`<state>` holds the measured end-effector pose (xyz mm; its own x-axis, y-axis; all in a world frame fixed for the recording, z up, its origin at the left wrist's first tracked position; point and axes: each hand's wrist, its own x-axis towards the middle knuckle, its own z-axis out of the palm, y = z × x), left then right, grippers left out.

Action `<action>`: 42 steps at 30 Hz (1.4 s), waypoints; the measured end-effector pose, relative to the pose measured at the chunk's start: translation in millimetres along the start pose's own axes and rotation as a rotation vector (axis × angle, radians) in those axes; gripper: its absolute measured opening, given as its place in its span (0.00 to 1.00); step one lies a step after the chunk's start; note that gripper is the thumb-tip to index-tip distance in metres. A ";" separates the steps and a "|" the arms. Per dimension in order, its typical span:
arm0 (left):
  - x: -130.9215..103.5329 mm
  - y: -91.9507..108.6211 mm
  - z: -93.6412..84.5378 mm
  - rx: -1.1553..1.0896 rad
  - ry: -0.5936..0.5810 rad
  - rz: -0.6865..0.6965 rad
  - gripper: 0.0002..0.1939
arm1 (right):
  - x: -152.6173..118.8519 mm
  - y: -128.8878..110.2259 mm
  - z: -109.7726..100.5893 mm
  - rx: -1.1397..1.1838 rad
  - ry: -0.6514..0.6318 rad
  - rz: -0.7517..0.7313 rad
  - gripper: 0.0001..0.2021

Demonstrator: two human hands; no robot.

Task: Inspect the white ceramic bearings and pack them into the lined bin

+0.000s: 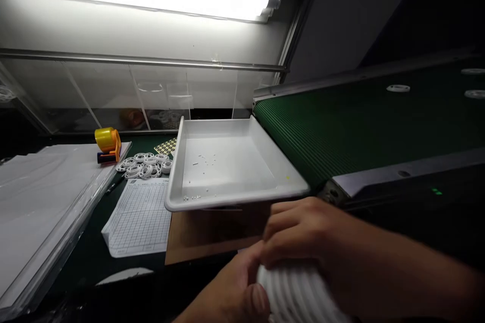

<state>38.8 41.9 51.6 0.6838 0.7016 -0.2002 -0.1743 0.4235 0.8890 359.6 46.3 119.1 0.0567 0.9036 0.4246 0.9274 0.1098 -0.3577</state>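
Low in the head view, a row of white plastic rings (pixel 297 290), packed face to face, is blurred by motion. My left hand (pixel 237 285) is closed round its near left end, the thumb pressed against the rings. From above, my right hand (pixel 303 229) curls over the same stack, its fingers bent and meeting the left hand. My two hands hide part of the rings. Just beyond them stands a shallow white tray (pixel 235 195) with small white scraps on its floor.
Right of the tray runs a green conveyor belt (pixel 341 121) carrying white rings (pixel 398 89). Leftward lie loose white rings (pixel 146 165), a grid-printed paper sheet (pixel 144 212), a yellow tape roll in an orange dispenser (pixel 108 144) and stacked plastic-covered sheets (pixel 41 202). Cardboard (pixel 204 232) is below the tray.
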 end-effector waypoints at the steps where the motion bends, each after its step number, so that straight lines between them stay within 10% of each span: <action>1: 3.0 -3.9 -2.3 -0.058 -0.083 0.042 0.51 | -17.6 -15.8 18.4 0.033 -0.026 -0.054 0.18; 9: -20.8 -53.0 -18.8 -0.239 0.197 0.088 0.35 | -63.7 -124.4 125.8 0.360 -0.004 -0.490 0.10; 26: -14.8 -57.2 -10.4 -0.218 0.381 0.170 0.35 | -59.4 -112.6 139.6 0.523 -0.254 -0.348 0.13; 33: -20.5 -45.0 -27.1 0.060 0.439 0.392 0.27 | -51.8 -88.7 128.1 1.018 -0.657 -0.120 0.14; 37: -22.4 -49.4 -40.6 0.485 0.527 0.661 0.29 | -76.4 -83.3 140.3 1.336 -0.683 0.103 0.23; 42: -17.7 -65.8 -46.8 0.923 0.313 0.912 0.32 | -101.9 -121.9 154.9 1.665 -0.942 0.445 0.32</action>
<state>5.0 28.5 -22.7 0.3680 0.6785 0.6357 0.1457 -0.7173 0.6813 183.5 4.9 -9.4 -0.5549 0.8066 -0.2037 -0.3382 -0.4425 -0.8306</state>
